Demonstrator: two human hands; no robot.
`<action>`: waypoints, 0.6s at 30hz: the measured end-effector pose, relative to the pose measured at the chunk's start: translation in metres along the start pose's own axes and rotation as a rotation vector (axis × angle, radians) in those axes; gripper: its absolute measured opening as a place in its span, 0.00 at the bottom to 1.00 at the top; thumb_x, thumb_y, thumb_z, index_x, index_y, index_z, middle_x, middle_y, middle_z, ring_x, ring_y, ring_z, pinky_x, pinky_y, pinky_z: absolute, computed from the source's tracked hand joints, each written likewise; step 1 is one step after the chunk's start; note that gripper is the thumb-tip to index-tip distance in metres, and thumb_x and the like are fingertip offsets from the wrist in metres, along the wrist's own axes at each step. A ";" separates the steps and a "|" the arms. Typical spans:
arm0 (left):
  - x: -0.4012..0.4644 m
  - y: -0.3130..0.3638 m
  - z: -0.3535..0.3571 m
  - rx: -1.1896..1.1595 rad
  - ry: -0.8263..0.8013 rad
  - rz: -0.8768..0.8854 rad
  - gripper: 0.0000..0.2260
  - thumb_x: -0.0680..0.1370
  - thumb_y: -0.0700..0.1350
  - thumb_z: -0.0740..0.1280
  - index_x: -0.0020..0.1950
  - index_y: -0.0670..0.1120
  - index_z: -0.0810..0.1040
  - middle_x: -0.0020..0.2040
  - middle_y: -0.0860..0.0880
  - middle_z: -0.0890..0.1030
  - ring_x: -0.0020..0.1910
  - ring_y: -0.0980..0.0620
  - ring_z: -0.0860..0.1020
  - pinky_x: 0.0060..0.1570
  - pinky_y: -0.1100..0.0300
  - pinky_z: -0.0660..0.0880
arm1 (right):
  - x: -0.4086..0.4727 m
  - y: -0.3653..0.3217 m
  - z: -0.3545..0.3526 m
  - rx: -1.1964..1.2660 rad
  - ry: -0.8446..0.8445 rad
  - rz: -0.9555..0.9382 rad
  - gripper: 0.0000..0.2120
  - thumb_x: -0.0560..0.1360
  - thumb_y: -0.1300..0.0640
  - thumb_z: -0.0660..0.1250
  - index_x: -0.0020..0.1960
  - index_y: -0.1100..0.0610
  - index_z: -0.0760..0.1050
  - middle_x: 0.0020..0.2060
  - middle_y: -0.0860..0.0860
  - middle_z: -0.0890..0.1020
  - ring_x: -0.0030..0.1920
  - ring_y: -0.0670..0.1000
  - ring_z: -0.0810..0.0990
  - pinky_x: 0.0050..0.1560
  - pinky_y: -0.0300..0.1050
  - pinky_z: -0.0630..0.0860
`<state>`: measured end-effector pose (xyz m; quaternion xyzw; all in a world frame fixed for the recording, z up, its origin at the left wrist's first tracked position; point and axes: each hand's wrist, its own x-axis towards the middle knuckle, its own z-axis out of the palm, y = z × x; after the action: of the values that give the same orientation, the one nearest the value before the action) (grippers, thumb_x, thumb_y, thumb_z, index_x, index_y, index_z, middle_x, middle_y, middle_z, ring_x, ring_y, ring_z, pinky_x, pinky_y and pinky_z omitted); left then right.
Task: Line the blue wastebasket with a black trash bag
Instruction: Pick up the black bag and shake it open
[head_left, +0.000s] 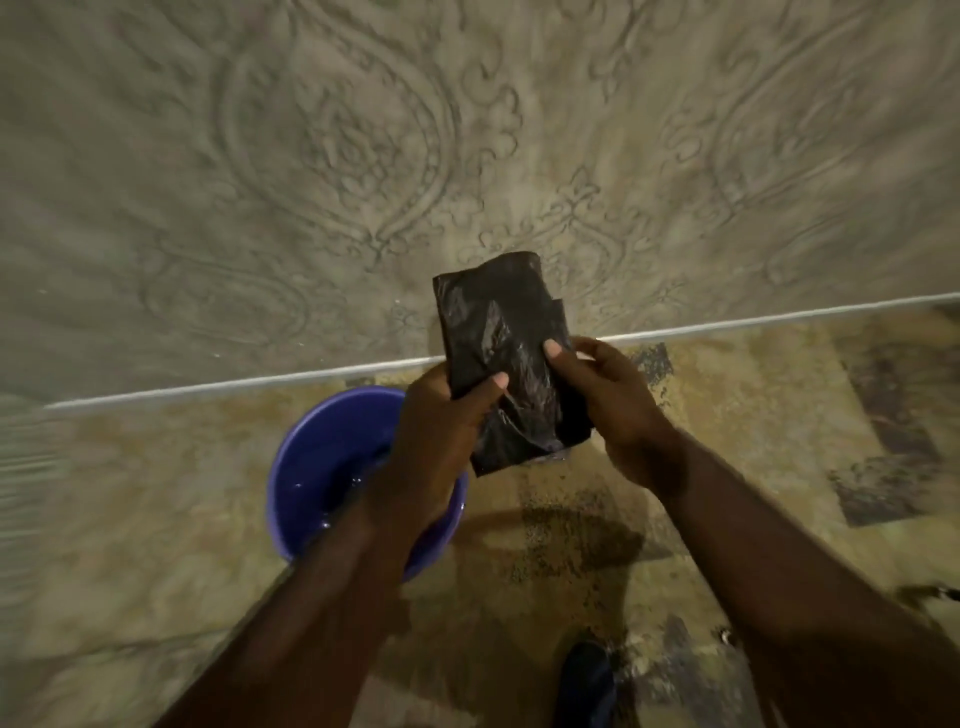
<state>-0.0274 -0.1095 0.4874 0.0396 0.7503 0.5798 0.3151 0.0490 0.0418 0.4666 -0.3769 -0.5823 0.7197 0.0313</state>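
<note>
Fingers (493, 384) of both hands pinch folded trash bag (498, 332) above blue wastebasket (311, 457)

Both hands grip a folded black trash bag (501, 358): left hand (436, 431) thumb pressed on its lower left edge, right hand (608, 400) thumb on its right side. The blue wastebasket (311, 467) stands below the left fingers.

Background: wall (260, 156) with pale embossed damask wallpaper, large ornate medallion pattern. Thin white baseboard strip (779, 317) along its foot, slanting across frame. Floor (156, 519) mottled yellow-tan, with darker purplish rectangular patches (883, 431) on the right and a dark speckled stain (571, 535) near centre. Dark blue shoe (587, 680) at bottom edge, partly cut off.
</note>
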 end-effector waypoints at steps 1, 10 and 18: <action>-0.010 0.018 -0.009 0.006 0.000 0.015 0.16 0.76 0.46 0.70 0.62 0.42 0.79 0.54 0.45 0.84 0.53 0.48 0.83 0.57 0.49 0.78 | -0.011 -0.019 0.006 0.000 -0.066 -0.016 0.21 0.73 0.46 0.72 0.60 0.57 0.78 0.51 0.56 0.86 0.52 0.56 0.85 0.47 0.49 0.82; -0.104 0.143 -0.094 -0.007 0.114 0.177 0.17 0.68 0.52 0.72 0.55 0.48 0.81 0.51 0.48 0.85 0.51 0.50 0.83 0.57 0.47 0.79 | -0.136 -0.142 0.072 0.051 0.009 -0.200 0.09 0.75 0.56 0.71 0.50 0.60 0.79 0.46 0.59 0.86 0.45 0.59 0.86 0.39 0.54 0.82; -0.193 0.203 -0.128 0.203 0.501 0.391 0.27 0.70 0.47 0.75 0.67 0.49 0.72 0.60 0.51 0.72 0.56 0.53 0.76 0.57 0.66 0.74 | -0.232 -0.217 0.118 -0.158 0.135 -0.484 0.04 0.74 0.53 0.72 0.44 0.53 0.78 0.43 0.57 0.84 0.45 0.58 0.84 0.42 0.61 0.82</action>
<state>-0.0017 -0.2341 0.7678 0.0703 0.8365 0.5435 -0.0020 0.0612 -0.0976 0.7753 -0.2751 -0.7066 0.6167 0.2116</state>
